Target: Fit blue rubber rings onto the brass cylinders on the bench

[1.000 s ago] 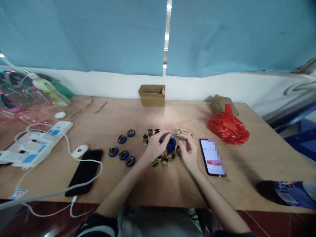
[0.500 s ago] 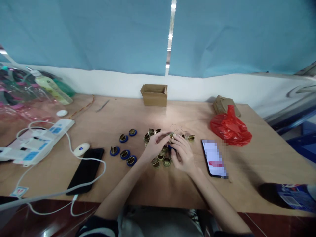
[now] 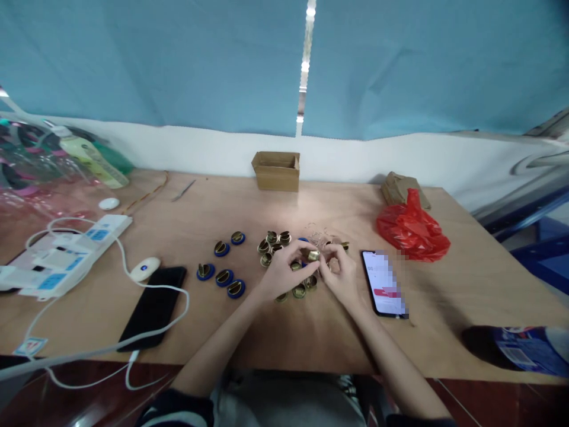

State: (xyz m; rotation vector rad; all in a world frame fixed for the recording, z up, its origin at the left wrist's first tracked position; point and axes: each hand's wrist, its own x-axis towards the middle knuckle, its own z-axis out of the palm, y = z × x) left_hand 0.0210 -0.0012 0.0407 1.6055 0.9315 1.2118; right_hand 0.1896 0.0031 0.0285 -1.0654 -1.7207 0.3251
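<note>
A small brass part (image 3: 313, 255) is pinched between the fingertips of the left hand (image 3: 284, 274) and the right hand (image 3: 341, 276), just above the middle of the wooden table (image 3: 275, 338). Loose brass pieces (image 3: 299, 290) lie under the hands, and blue-ringed ones (image 3: 224, 277) lie to the left. A lit phone (image 3: 383, 283) rests just right of the right hand, with a red plastic bag (image 3: 411, 228) behind it.

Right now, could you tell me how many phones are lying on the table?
2: a dark phone left of the hands, with a white cable across it, and a lit phone just right of the right hand.
</note>
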